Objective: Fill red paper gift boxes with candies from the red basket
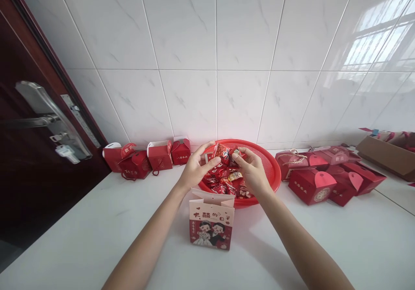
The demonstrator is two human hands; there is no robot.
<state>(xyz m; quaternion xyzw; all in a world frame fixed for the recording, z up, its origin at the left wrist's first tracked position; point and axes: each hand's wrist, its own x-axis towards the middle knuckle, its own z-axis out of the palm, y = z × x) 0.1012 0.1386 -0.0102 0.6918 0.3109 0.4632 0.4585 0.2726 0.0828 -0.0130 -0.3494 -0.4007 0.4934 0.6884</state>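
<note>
Both my hands are raised over a red plastic basket (pixel 272 169) that holds several wrapped candies (pixel 223 182). My left hand (pixel 197 164) pinches a red candy packet (pixel 221 151) between thumb and fingers. A smaller dark red wrapped candy (pixel 234 154) is held in the fingertips of my right hand (pixel 253 171). In front of the basket, between my forearms, a pink and red paper gift box (pixel 211 223) stands upright with its top open. A cartoon bride and groom are printed on its front; its inside is hidden.
Several red gift boxes (pixel 136 164) line the wall at the left, near a dark door with a metal handle (pixel 39 120). More red boxes (pixel 313 186) crowd the right side. A brown cardboard carton (pixel 382 156) stands at the far right. White tiles (pixel 243 100) rise behind the table.
</note>
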